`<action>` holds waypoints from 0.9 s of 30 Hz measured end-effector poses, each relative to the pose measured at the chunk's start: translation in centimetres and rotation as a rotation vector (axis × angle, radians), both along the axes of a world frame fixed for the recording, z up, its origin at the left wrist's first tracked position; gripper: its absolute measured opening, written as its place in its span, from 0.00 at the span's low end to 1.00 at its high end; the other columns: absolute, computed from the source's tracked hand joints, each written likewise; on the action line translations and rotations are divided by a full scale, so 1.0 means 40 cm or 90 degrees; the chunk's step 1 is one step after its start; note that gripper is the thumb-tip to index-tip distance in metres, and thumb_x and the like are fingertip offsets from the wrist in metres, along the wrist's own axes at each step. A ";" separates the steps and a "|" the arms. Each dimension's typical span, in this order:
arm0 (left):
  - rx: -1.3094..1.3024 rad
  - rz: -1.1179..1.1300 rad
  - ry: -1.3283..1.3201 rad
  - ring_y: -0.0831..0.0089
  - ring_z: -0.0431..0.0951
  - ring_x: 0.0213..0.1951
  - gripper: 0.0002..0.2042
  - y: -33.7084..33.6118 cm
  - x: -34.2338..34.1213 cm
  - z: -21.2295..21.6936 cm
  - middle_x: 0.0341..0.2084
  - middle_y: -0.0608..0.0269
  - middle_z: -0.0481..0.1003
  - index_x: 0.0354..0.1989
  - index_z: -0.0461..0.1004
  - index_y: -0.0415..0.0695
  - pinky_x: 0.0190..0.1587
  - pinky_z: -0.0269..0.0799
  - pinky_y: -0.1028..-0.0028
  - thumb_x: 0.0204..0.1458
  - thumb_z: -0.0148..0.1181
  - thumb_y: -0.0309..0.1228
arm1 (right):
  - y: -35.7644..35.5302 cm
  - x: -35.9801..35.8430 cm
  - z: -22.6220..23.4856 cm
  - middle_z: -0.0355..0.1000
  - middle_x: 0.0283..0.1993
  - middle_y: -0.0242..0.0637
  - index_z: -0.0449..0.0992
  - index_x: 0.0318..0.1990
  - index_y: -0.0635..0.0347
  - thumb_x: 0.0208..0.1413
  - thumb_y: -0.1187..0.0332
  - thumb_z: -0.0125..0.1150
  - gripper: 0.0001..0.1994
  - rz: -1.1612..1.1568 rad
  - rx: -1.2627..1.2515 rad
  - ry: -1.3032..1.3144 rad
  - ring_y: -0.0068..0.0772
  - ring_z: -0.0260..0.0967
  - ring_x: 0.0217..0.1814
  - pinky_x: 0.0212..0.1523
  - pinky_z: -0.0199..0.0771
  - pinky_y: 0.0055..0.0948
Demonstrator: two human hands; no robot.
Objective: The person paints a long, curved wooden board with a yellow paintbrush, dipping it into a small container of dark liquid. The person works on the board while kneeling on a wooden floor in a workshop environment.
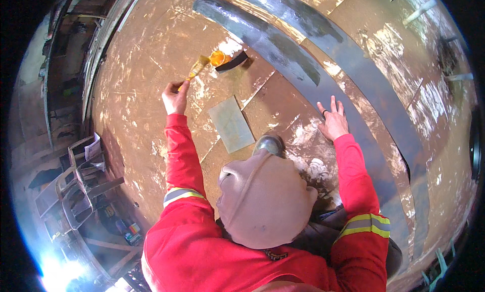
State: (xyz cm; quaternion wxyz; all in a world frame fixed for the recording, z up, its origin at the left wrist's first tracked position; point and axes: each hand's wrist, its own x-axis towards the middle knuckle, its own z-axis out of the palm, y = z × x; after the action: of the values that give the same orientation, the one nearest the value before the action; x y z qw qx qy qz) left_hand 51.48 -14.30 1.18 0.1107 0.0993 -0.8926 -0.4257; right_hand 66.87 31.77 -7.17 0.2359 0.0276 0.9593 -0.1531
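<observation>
My left hand [174, 97] is closed round the yellow handle of a paintbrush [196, 68], whose bristles point toward an orange container [218, 58]. Beside that container lies a curved black strip [232, 62]. Fingers spread, my right hand [334, 123] rests on a long blue-grey plank-like piece [262, 34] with a rounded far end. Its far part looks darker and shinier than the part by my hand. Parallel to it on the right runs a second long blue-grey piece [366, 64]. A grey rectangular sheet [231, 124] lies between my two hands.
The brown floor [136, 85] is splashed with white and dusty patches. My boot [270, 144] is beside the grey sheet. At the left are metal chair-like frames [76, 191] and clutter, with a bright glare [60, 274] lower down. Pale posts [420, 11] stand at the far right.
</observation>
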 end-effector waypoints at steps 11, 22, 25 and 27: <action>0.002 0.119 0.239 0.82 0.68 0.22 0.11 0.088 -0.021 0.084 0.19 0.66 0.74 0.26 0.73 0.36 0.27 0.66 0.81 0.47 0.67 0.31 | 0.006 0.003 -0.005 0.37 0.72 0.47 0.62 0.63 0.36 0.40 0.65 0.63 0.36 0.000 0.004 -0.003 0.56 0.41 0.71 0.64 0.54 0.50; 0.489 -0.107 0.308 0.81 0.59 0.18 0.04 0.156 0.002 0.372 0.16 0.69 0.65 0.28 0.69 0.40 0.21 0.53 0.80 0.55 0.56 0.25 | 0.013 0.012 0.023 0.40 0.71 0.50 0.65 0.61 0.44 0.41 0.64 0.63 0.33 -0.025 -0.041 0.000 0.58 0.42 0.70 0.65 0.54 0.46; 0.505 -0.178 0.205 0.80 0.59 0.19 0.04 0.162 0.020 0.301 0.16 0.69 0.64 0.30 0.70 0.40 0.22 0.54 0.78 0.56 0.54 0.25 | 0.061 0.021 -0.006 0.46 0.69 0.54 0.68 0.58 0.54 0.42 0.65 0.61 0.30 -0.023 -0.132 0.075 0.56 0.46 0.69 0.65 0.55 0.45; 0.520 -0.230 0.111 0.81 0.60 0.19 0.03 0.193 0.051 0.204 0.17 0.69 0.65 0.31 0.71 0.39 0.23 0.54 0.79 0.55 0.54 0.24 | 0.091 0.027 -0.028 0.50 0.67 0.54 0.69 0.57 0.56 0.43 0.66 0.60 0.28 -0.025 -0.135 0.079 0.54 0.49 0.68 0.65 0.56 0.44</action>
State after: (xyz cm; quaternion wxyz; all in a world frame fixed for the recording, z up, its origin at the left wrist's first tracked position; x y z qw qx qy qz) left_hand 53.52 -6.59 9.32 0.0609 -0.0587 -0.6421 -0.7619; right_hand 67.93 35.41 -8.30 0.1743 0.0118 0.9498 -0.2596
